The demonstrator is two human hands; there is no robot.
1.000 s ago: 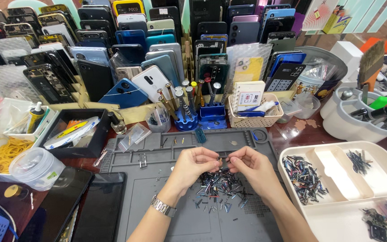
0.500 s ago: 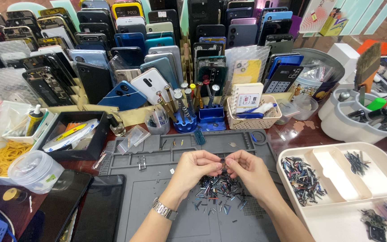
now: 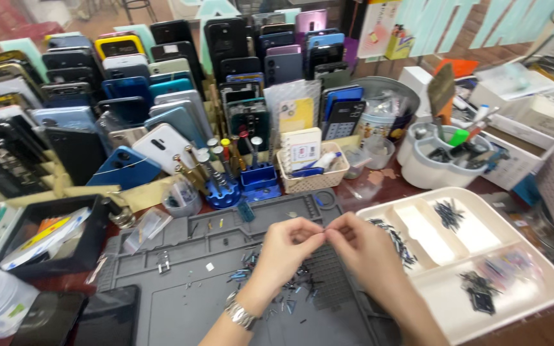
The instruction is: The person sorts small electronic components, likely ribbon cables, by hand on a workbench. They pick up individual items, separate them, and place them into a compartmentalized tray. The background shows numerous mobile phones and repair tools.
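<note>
Closest to the person, a silver wristwatch (image 3: 241,315) sits on the left wrist, over a grey work mat (image 3: 181,301). Just above it the left hand (image 3: 288,247) and right hand (image 3: 361,248) meet fingertip to fingertip, both pinched shut on one tiny part (image 3: 326,232) between them; it is too small to make out, possibly a thin metal sliver. Under the hands a scatter of small dark parts (image 3: 276,282) lies loose on the mat. To the right, just beside the mat, stands a white divided tray (image 3: 549,291) with more dark bits sorted into its compartments. Beyond the hands, at the mat's far edge, a blue screwdriver stand (image 3: 224,193) holds tools upright, next to a small woven basket (image 3: 311,181). Farthest back, rows of phone backs (image 3: 129,102) stand tilted in racks.
</note>
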